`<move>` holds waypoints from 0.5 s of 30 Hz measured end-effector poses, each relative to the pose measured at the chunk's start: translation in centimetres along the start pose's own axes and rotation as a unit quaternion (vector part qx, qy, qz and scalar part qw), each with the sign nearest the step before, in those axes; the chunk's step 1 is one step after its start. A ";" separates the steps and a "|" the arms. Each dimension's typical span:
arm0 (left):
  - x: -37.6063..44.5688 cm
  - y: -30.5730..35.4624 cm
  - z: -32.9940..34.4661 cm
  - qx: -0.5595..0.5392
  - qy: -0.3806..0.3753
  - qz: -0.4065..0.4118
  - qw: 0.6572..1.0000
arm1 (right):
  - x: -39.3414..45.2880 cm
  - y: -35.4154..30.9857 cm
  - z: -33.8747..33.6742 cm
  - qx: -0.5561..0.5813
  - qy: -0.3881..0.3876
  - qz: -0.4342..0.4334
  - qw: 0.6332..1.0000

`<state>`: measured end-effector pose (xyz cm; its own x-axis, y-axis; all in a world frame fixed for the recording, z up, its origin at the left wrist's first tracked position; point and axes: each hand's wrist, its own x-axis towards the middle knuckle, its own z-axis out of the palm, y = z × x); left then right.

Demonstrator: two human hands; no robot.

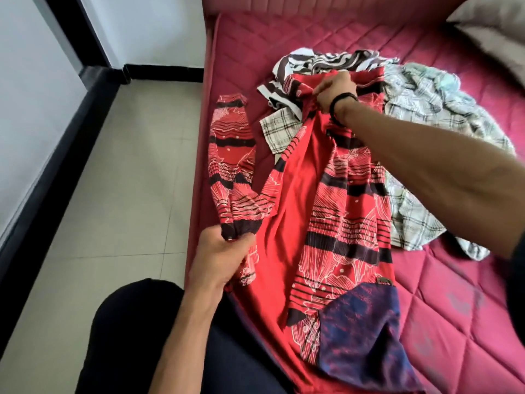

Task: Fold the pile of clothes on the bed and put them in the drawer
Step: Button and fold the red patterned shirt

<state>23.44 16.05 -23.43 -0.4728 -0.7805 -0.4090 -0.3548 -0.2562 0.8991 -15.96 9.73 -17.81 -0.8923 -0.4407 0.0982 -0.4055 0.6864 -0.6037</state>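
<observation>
One person, 2 hands, both busy w/ the same garment. The red patterned shirt (pixel 332 211) lies stretched lengthwise across the near part of the bed (pixel 454 294), inside-out plain red showing down its middle, black bands and white line-drawn flowers on the outer cloth. Left hand (pixel 220 257), at approx 7 o'clock from the shirt's centre, has its fingers curled round the bunched dark cuff end of 1 sleeve (pixel 230 166); that sleeve runs up toward 11 o'clock and lies flat near the bed's left edge. Right hand (pixel 336 91), at 12 o'clock, grips a gathered wad of the shirt's far end, fist tight, a black wristband (pixel 341 102) round the wrist. Behind and beside the shirt sits the rest of the pile, 3 more pieces as far as I can count: a brown-and-white striped garment (pixel 321 62) at 12 o'clock, partly under the right hand; a small checked piece (pixel 279 129) at 11 o'clock, touching the shirt's edge; a pale plaid shirt (pixel 426 115) crumpled from 1 to 3 o'clock, passing under the right forearm. At 5 o'clock 1 dark blue mottled cloth (pixel 360 334) overlaps the shirt's near end. 1 beige pillow (pixel 494 29) in the far right corner. Floor tiles (pixel 113 194) to the left, at 9 o'clock.
</observation>
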 end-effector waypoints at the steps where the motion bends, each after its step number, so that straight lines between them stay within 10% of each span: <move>1: -0.6 0.5 0.8 -0.019 -0.011 0.025 0.999 | 0.1 0.1 -0.4 0.007 0.010 0.017 1.000; 6: -4.9 2.5 6.4 0.083 -0.120 0.177 0.973 | 0.2 1.7 -4.6 0.065 0.074 0.051 0.994; 9: -7.7 1.4 10.6 0.342 -0.129 0.349 0.863 | -0.5 5.5 -6.1 0.032 0.058 0.050 0.997; 15: -8.5 -3.6 15.0 0.520 -0.296 0.215 0.772 | -2.2 11.8 -4.2 -0.084 0.053 0.012 0.995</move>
<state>16.64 32.14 -25.58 -0.9038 -0.1892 -0.3839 -0.3721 0.7903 0.4867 -19.65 21.22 -21.78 -0.9143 -0.3659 0.1738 -0.4036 0.7873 -0.4660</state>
